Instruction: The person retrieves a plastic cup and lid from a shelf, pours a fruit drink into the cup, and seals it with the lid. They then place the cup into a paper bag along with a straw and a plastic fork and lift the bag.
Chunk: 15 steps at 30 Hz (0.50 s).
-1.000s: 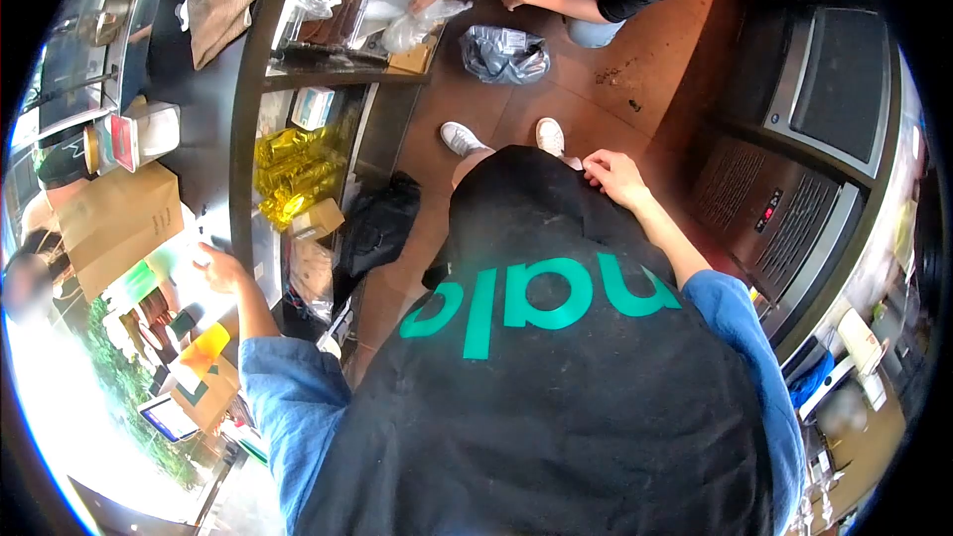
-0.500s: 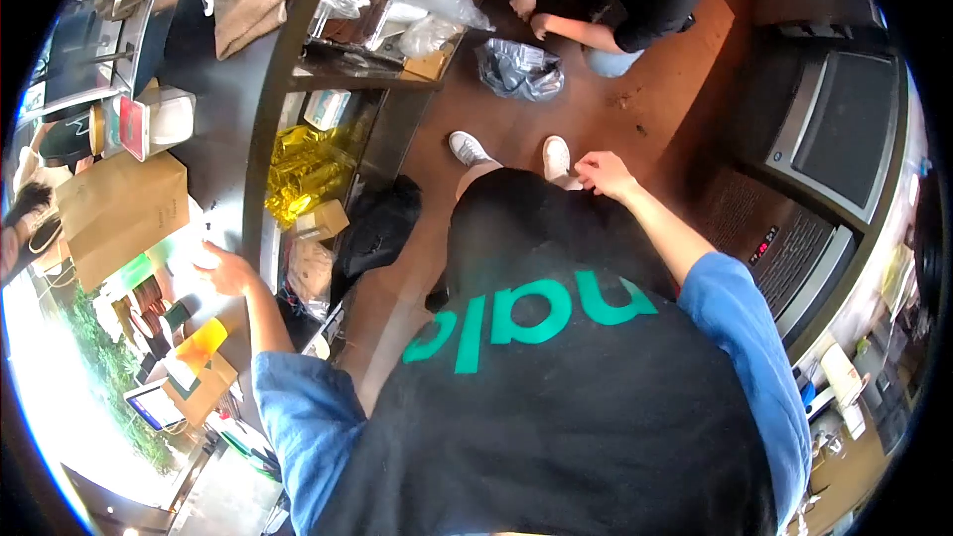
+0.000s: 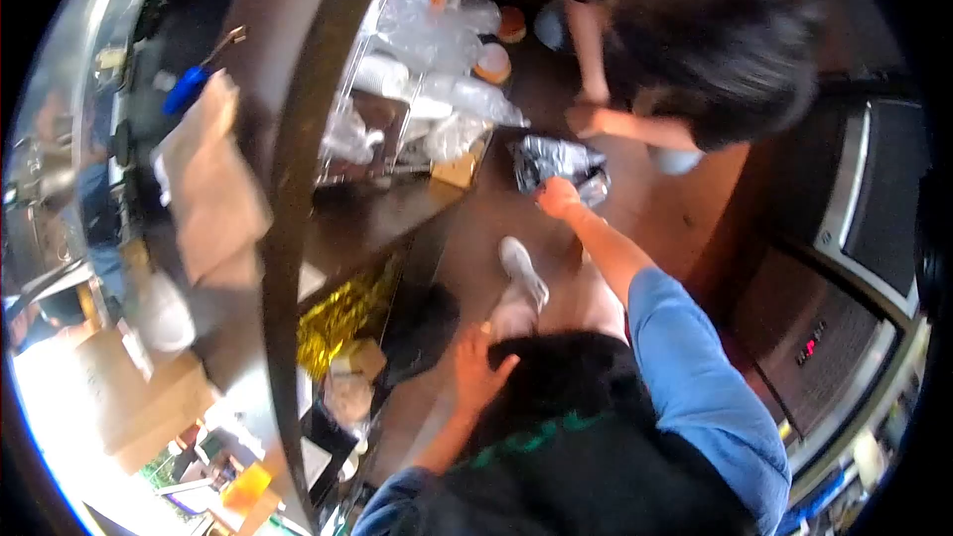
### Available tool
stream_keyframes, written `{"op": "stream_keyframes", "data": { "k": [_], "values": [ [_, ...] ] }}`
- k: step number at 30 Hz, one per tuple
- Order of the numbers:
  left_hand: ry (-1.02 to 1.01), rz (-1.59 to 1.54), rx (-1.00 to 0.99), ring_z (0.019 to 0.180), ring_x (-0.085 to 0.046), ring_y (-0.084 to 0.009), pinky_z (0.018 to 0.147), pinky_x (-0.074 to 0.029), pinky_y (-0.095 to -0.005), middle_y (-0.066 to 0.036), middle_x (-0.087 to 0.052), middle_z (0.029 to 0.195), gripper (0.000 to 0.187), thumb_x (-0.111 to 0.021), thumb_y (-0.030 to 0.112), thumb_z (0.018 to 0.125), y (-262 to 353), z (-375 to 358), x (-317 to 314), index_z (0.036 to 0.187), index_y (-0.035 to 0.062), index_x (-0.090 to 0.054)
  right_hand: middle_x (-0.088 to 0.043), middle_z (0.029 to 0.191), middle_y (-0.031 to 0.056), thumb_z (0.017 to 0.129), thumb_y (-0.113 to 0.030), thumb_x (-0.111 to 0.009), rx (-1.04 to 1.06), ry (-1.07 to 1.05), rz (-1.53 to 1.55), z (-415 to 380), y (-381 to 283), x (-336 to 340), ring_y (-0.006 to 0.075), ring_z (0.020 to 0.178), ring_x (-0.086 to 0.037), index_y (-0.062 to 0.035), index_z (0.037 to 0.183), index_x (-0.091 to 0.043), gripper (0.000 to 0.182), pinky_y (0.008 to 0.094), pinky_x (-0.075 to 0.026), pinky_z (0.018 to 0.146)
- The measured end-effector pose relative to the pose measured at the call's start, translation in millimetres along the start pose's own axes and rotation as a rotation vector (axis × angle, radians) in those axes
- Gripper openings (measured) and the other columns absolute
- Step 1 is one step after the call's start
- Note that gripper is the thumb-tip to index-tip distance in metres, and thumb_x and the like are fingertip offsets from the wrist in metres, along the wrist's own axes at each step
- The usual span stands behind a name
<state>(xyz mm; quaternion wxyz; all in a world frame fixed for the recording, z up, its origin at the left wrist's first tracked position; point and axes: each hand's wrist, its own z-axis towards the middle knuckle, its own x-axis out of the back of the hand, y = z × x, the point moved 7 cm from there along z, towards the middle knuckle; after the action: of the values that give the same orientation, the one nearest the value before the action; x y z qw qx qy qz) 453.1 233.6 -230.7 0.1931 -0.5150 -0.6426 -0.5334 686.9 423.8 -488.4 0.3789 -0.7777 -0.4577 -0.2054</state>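
My right hand [image 3: 562, 197] is stretched forward over the floor, its fingers curled at the near edge of a shiny grey plastic bag [image 3: 551, 157]. Its fingertips are partly blurred. My left hand [image 3: 476, 372] hangs beside my knee, in front of the black apron [image 3: 556, 437], with the fingers apart and nothing in them. Just beyond the bag, another person [image 3: 715, 20] bends down with both hands close together.
At left runs a dark counter [image 3: 283, 60] bearing a brown cloth [image 3: 213, 199] and a paper bag [image 3: 139, 397]. Beneath it are shelves with clear plastic packs [image 3: 417, 40] and gold foil [image 3: 347, 323]. A dark appliance [image 3: 814, 328] stands at right.
I have bent lower and forward. My right hand has gone from beside my leg to the bag; my left hand has left the counter and come down near my knee.
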Motion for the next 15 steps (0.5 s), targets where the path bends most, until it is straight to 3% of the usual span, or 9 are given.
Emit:
{"op": "stream_keyframes", "data": {
  "k": [2,3,4,5,7,9,11,13,15],
  "values": [
    [-0.196,0.014,0.064,0.117,-0.042,-0.0455,0.098,-0.035,-0.0512,-0.031,-0.042,0.129,0.085,-0.070,0.052,0.073,-35,34,-81,0.135,0.0030,-0.038,-0.065,0.099,0.0201,0.078,-0.037,-0.065,-0.070,0.002,0.268,66,9,-4,0.0364,0.098,-0.062,-0.0017,0.092,-0.067,0.038,0.0425,-0.049,0.087],
    [-0.269,0.022,0.049,0.117,-0.043,-0.0454,0.099,-0.034,-0.0520,-0.032,-0.042,0.129,0.087,-0.069,0.053,0.073,-50,45,-116,0.136,0.0030,-0.037,-0.061,0.110,0.0229,0.071,-0.038,-0.073,-0.074,0.071,0.258,110,23,-17,0.0371,0.105,-0.058,0.0002,0.111,-0.059,0.057,0.0414,-0.048,0.090],
    [-0.258,0.010,0.077,0.116,-0.045,-0.0451,0.099,-0.036,-0.0519,-0.031,-0.042,0.129,0.085,-0.069,0.052,0.073,-86,40,-162,0.135,0.0028,-0.038,-0.061,0.110,0.0229,0.071,-0.038,-0.073,-0.049,0.098,0.249,145,29,-15,0.0371,0.105,-0.058,0.0002,0.111,-0.059,0.057,0.0414,-0.048,0.090],
    [-0.243,-0.003,0.107,0.115,-0.046,-0.0449,0.098,-0.037,-0.0517,-0.031,-0.043,0.129,0.084,-0.069,0.051,0.073,-123,37,-208,0.134,0.0026,-0.039,-0.053,0.121,0.0227,0.067,-0.041,-0.076,-0.117,0.111,0.207,175,36,-10,0.0360,0.112,-0.054,-0.0023,0.125,-0.042,0.078,0.0404,-0.046,0.094],
    [-0.409,-0.029,-0.295,0.111,-0.050,-0.0437,0.093,-0.043,-0.0493,-0.031,-0.045,0.127,0.079,-0.068,0.051,0.075,-133,36,-240,0.133,0.0045,-0.042,-0.041,0.138,0.0222,0.059,-0.049,-0.081,-0.147,0.141,0.328,225,39,-23,0.0331,0.121,-0.049,-0.0057,0.144,-0.017,0.114,0.0381,-0.042,0.100],
    [-0.163,0.107,0.005,0.111,-0.050,-0.0426,0.087,-0.048,-0.0465,-0.029,-0.047,0.125,0.072,-0.067,0.050,0.076,-133,20,-225,0.130,0.0066,-0.046,-0.034,0.143,0.0202,0.057,-0.049,-0.082,-0.202,0.192,0.267,290,52,-62,0.0324,0.123,-0.048,-0.0074,0.147,-0.004,0.126,0.0363,-0.040,0.102],
    [-0.051,0.105,0.166,0.110,-0.050,-0.0427,0.087,-0.047,-0.0459,-0.027,-0.047,0.125,0.070,-0.067,0.048,0.076,-77,55,-146,0.129,0.0075,-0.047,-0.040,0.140,0.0181,0.074,-0.040,-0.072,-0.146,0.152,0.471,306,30,-72,0.0278,0.123,-0.048,-0.0051,0.144,-0.023,0.093,0.0361,-0.041,0.100],
    [-0.077,0.129,0.233,0.107,-0.050,-0.0428,0.084,-0.048,-0.0452,-0.025,-0.047,0.123,0.071,-0.069,0.047,0.074,-83,37,-150,0.128,0.0071,-0.047,-0.057,0.120,0.0203,0.079,-0.034,-0.067,0.227,0.402,0.461,320,2,-88,0.0280,0.110,-0.058,-0.0017,0.126,-0.051,0.059,0.0376,-0.046,0.091],
    [-0.153,0.175,0.352,0.103,-0.051,-0.0416,0.080,-0.049,-0.0457,-0.024,-0.048,0.119,0.075,-0.069,0.049,0.073,-68,30,-146,0.130,0.0077,-0.044,-0.067,0.094,0.0196,0.081,-0.031,-0.065,0.023,0.327,0.448,308,-9,-95,0.0307,0.092,-0.064,0.0000,0.098,-0.065,0.035,0.0406,-0.049,0.081]
  ]
}}
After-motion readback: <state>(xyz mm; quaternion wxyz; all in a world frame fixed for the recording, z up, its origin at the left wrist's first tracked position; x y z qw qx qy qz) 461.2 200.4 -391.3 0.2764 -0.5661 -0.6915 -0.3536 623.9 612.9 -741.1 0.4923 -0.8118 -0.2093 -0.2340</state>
